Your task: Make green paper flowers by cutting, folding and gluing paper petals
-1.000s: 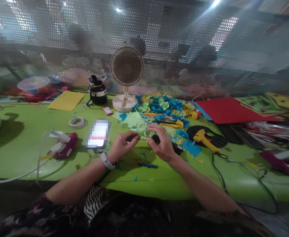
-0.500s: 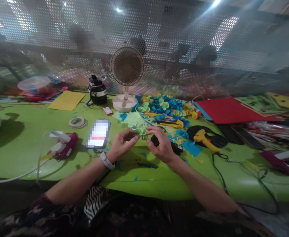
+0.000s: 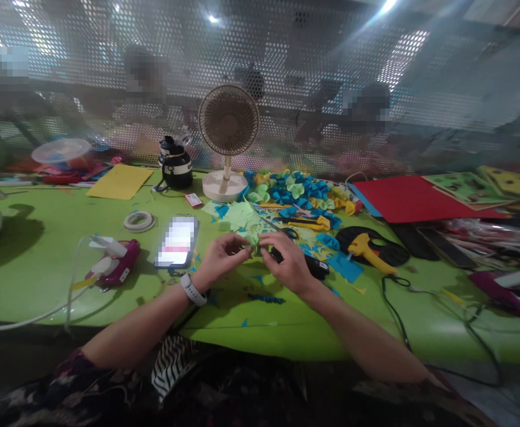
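A small light green paper flower (image 3: 254, 238) is pinched between my two hands above the green table. My left hand (image 3: 222, 256), with a pale watch on the wrist, grips its left side between thumb and fingers. On the other side, my right hand (image 3: 287, 261) holds the petals with thumb and fingertips; part of the flower is hidden by fingers. Just behind lie light green paper scraps (image 3: 241, 214) and scissors (image 3: 281, 228). A black tool (image 3: 316, 267) pokes out from beneath my right hand. Beyond is a heap of blue, green and yellow paper flowers (image 3: 293, 187).
A phone (image 3: 177, 240) with a lit screen and a tape roll (image 3: 139, 221) lie to the left, near a plugged power strip (image 3: 124, 267). A fan (image 3: 228, 121) and black jug (image 3: 176, 166) stand behind. Rightward are a yellow glue gun (image 3: 369, 252), its cord and red paper (image 3: 420, 198).
My right hand has shifted slightly left, closer to my left hand, and its fingers have closed in over the flower. The flower is more covered now. The table items stay put.
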### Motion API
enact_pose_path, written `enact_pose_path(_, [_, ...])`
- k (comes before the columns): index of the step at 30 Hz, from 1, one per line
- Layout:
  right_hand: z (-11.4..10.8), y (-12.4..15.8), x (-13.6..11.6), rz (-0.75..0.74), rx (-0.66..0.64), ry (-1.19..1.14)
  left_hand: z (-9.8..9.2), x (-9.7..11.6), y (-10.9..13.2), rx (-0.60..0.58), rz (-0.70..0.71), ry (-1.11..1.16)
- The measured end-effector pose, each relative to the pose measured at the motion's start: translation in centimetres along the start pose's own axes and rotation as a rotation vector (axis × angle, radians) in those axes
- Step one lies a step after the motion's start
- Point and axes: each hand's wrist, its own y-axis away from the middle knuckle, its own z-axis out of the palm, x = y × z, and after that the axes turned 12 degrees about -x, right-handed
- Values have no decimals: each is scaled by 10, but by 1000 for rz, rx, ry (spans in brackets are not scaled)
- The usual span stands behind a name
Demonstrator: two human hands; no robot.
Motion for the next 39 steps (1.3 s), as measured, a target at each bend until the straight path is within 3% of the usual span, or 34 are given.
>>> enact_pose_path(19, [2,1,-2,-28,14,-14,-1,-2,0,-6,-2,-37])
enact_pose_path(39, [-1,-1,-4,88,41,-92,-1,4,4,-50,7,-130])
